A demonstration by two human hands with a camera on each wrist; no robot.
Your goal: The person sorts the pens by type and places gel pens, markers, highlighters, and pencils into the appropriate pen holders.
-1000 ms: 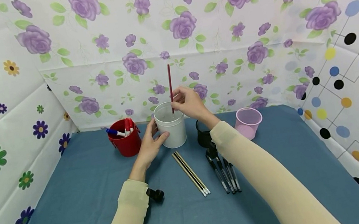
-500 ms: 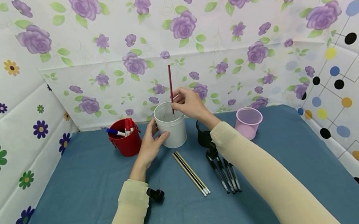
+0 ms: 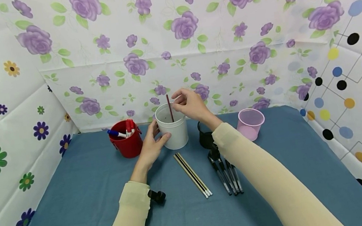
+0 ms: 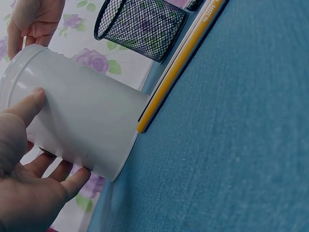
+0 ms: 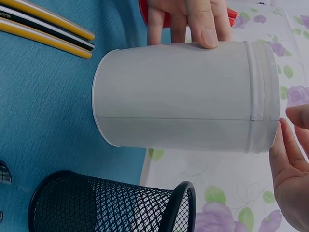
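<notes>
A white cylindrical pot (image 3: 174,137) stands upright at the back of the cloth. My left hand (image 3: 150,144) grips its left side, thumb in front and fingers behind; in the left wrist view, the thumb and fingers (image 4: 76,181) lie against the wall. A dark red pencil (image 3: 170,108) leans inside the pot, its upper end above the rim and its lower end hidden. At the right of the rim is my right hand (image 3: 190,104), fingers bent and apart from the pencil. In the right wrist view, the fingertips (image 5: 282,128) are by the rim with nothing between them.
Left of the pot stands a red bucket (image 3: 128,146) with markers. A black mesh cup (image 5: 120,203) is to the right, partly behind my arm, then a pink cup (image 3: 251,124). Several pencils (image 3: 192,174) and black pens (image 3: 225,174) lie in front.
The dark red pencil has slid down into the white pot and now leans left, out of my right fingers. My right hand stays by the rim; my left hand has not moved.
</notes>
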